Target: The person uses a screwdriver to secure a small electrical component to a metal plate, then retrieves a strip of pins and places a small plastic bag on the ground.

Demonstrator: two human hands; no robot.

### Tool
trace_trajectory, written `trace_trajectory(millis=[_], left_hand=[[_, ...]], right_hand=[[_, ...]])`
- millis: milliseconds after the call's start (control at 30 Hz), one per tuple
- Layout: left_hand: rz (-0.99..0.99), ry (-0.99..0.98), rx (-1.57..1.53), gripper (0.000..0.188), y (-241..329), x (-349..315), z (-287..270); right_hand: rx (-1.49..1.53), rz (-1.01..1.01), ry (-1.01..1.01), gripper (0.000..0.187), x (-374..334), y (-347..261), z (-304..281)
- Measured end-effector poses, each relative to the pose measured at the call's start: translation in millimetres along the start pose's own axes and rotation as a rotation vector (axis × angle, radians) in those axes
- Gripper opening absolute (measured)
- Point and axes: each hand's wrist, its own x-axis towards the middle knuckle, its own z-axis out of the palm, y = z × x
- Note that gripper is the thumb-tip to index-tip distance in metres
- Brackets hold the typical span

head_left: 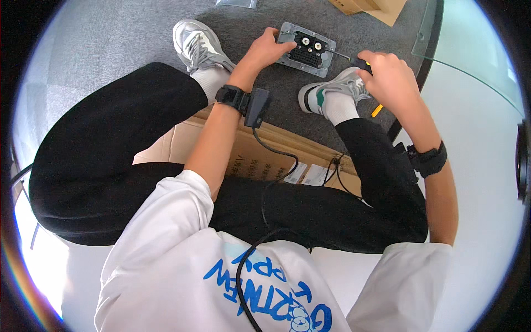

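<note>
A grey metal plate [319, 71] with a black connector block [305, 57] in its middle lies tilted on the dark carpet between my shoes. Two round, light-coloured terminals [312, 43] stand out on the block. My left hand [264, 51] is closed on the plate's left edge, thumb on top. In my right hand [391, 80] is a screwdriver [338, 54] with a black and yellow handle. Its thin shaft points left, and the tip is at the block beside the right terminal. Whether the tip sits in a screw is too small to tell.
My shoes [199, 44] flank the plate. A yellow stick-like piece [377, 110] lies by the right shoe. Cardboard [381, 12] is at the far right, a clear plastic bag [237, 3] at the far edge. A cardboard box [249, 157] and black cables [276, 150] lie nearer me.
</note>
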Motion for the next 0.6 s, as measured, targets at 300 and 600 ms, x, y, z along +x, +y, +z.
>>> trace_trajectory(millis=[300, 600], left_hand=[[-0.036, -0.031, -0.023, 0.078, -3.8, 5.3, 12.7], [-0.233, -0.036, 0.031, 0.068, -14.4, -10.4, 26.0]], right_hand=[[0.246, 0.111, 0.121, 0.032, -30.1, 13.2, 51.0], [0.348, 0.189, 0.167, 0.033, -40.7, 6.9, 68.9]])
